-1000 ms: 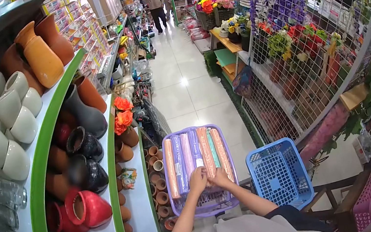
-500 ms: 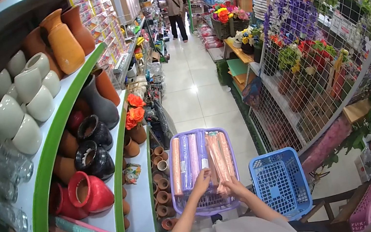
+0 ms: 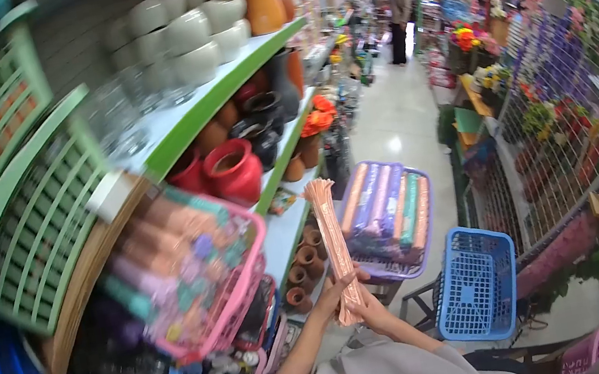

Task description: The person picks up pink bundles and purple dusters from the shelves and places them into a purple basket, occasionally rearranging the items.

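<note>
A long peach bundle of thin stems (image 3: 334,241), seemingly in clear wrap, stands almost upright in front of me. My left hand (image 3: 330,298) is closed round its lower part. From the other side my right hand (image 3: 369,304) grips it near the bottom end. Just beyond, a purple basket (image 3: 402,269) holds several similar bundles (image 3: 384,200) in peach, lilac and green, lying side by side. The held bundle is in the air, left of that basket. Some of my fingers are hidden behind it.
A pink basket (image 3: 251,275) full of peach, lilac and teal bundles sits at left, beside green slatted baskets (image 3: 32,258). Shelves (image 3: 216,77) carry pots and glasses. A blue basket (image 3: 508,270) stands at right, near a wire rack (image 3: 567,116). Someone (image 3: 397,13) stands down the aisle.
The peach bundle has been lifted out of the purple basket and moved left in both hands. A green bundle now shows there. My view has turned left, bringing the pink basket into fuller sight.
</note>
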